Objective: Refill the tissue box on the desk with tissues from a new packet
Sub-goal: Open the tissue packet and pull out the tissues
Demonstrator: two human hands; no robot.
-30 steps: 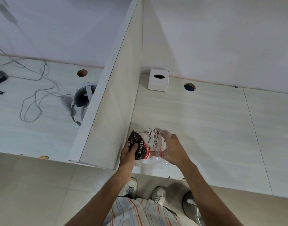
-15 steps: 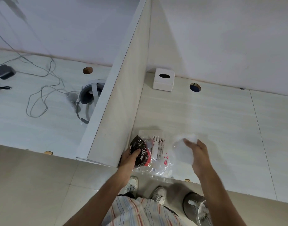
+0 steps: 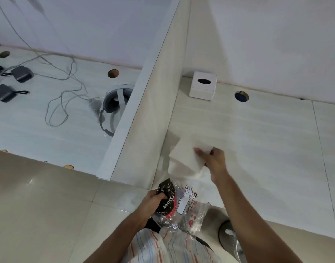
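Over on the neighbouring table at about ten o'clock, beyond the white divider panel [image 3: 142, 103], lie two dark power adapters [image 3: 12, 82], loose grey cables [image 3: 62, 95] and a VR headset [image 3: 113, 105], none of it in use. Nearer, at six o'clock, the left hand [image 3: 153, 203] is clenched around the crumpled plastic packet [image 3: 179, 207], holding it clear of the table edge; the clear part looks emptied, probably so it stays out of the way. Just past centre, the right hand [image 3: 214, 161] pinches a white stack of tissues [image 3: 185, 158] low over the table [image 3: 258, 149], whether touching I cannot tell. At one o'clock, well apart in the back corner, the white tissue box [image 3: 202, 86] shows only a dark oval slot, no tissue emerging. A blue-lined cable hole [image 3: 241, 96] sits beside it.
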